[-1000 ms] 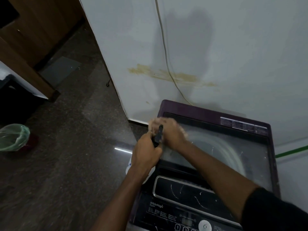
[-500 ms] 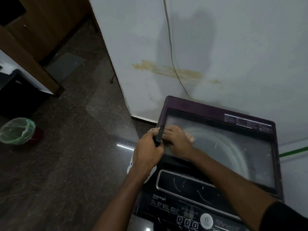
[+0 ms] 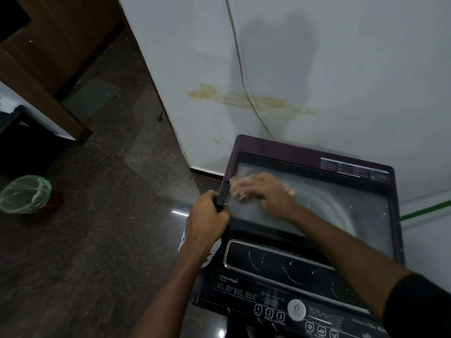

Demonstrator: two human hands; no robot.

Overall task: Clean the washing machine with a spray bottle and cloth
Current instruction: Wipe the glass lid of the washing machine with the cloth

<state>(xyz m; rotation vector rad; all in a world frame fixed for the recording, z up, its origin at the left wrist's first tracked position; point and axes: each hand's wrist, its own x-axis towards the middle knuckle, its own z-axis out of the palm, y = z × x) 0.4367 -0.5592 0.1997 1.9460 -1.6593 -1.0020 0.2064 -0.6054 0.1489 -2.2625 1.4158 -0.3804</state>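
Progress: wiping under way on the glass lid (image 3: 317, 203) of the washing machine (image 3: 305, 240); streaks show on the control panel (image 3: 280, 264), judged not yet wiped.
Right hand (image 3: 263, 193): fingers laid flat, pressing a pale cloth (image 3: 238, 190) on the lid's left rear part; cloth mostly hidden, blurred.
Left hand (image 3: 205, 223): wrapped round a spray bottle (image 3: 223, 195) at the machine's left edge.
Bottle axis: dark head points up and away towards the wall (image 3: 317, 69); white body below the fist.

Stained white wall (image 3: 317, 69) at 12 o'clock; dark speckled floor (image 3: 109, 191); lined bin (image 3: 25, 193) at 9; wooden door (image 3: 61, 37) at 11.
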